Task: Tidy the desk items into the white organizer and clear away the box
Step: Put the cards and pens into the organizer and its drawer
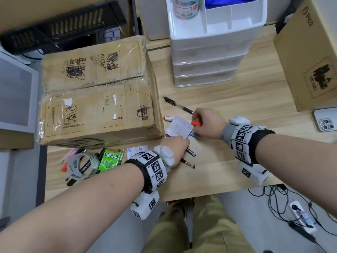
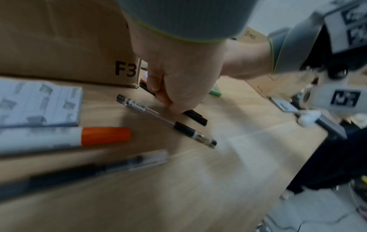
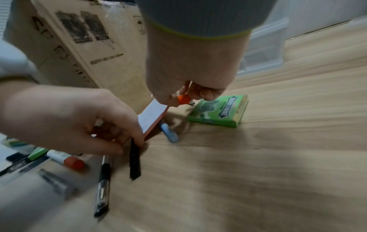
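We work at the wooden desk [image 1: 228, 172], just in front of the taped cardboard box [image 1: 94, 99]. Our left hand [image 1: 176, 146] curls its fingers around a black pen [image 3: 135, 163], its tip low over the desk beside a clear gel pen [image 2: 166, 121]. Our right hand [image 1: 207, 123] pinches an orange-capped marker [image 1: 196, 123] beside a white notepad [image 1: 180, 126]. The white organizer [image 1: 209, 42] stands behind, near the box. A Doublemint gum pack [image 1: 110, 159] and tape roll [image 1: 82, 166] lie at the box's near side.
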A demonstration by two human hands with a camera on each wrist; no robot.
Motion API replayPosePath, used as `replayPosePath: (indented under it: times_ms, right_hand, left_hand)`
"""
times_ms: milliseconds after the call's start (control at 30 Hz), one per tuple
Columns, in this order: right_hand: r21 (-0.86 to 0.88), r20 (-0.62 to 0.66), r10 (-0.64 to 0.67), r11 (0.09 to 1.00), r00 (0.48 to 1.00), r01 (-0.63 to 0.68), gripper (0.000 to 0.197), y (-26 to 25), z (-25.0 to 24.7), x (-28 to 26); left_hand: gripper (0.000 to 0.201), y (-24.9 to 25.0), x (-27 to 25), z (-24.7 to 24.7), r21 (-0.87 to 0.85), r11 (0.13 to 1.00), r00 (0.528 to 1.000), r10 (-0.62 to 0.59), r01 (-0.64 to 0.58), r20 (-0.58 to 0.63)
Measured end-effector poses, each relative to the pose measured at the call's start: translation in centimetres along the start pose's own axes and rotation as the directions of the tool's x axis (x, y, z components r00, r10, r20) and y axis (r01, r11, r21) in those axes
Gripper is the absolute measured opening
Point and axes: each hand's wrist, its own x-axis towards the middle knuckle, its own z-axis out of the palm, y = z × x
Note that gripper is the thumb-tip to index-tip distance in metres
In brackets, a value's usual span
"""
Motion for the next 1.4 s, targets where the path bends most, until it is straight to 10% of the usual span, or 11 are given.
replayPosePath:
  times_ms: [300, 667, 800, 967, 1400]
  right_hand:
    - [0.649, -0.135, 0.274, 0.751, 0.952, -0.124, 0.006, 0.0, -5.3, 2.3]
    - [0.885, 0.036, 0.298, 0.434, 0.954, -0.169, 0.020, -0.2, -6.4, 4.9]
    - [0.745, -0.071, 0.307, 0.649, 0.949, -0.154, 0.020, -1.0, -5.2, 5.8]
    - [0.136, -0.073, 0.085, 0.988, 0.994, -0.075, 0.016, -2.4, -3.6, 6.9]
    - [-0.340, 0.064, 0.132, 0.935, 0.989, -0.103, 0.014, -3.8, -1.4, 6.6]
  left_hand:
    - [0.032, -0.3, 1.2, -1.4, 0.159, 0.975, 0.988, 0.148, -0.155, 0.052]
    - [0.037, 0.0, 1.8, -1.7, 0.122, 0.981, 0.988, 0.146, -0.150, 0.046]
    - [0.033, -0.2, 1.4, -1.3, 0.067, 0.990, 0.992, 0.125, -0.126, 0.018]
    - [0.021, -0.7, -0.2, -0.8, -0.049, 0.980, 0.979, 0.190, -0.194, -0.074]
    - [0.029, -2.1, -1.5, 0.8, 0.091, 0.951, 0.952, 0.285, -0.295, 0.110]
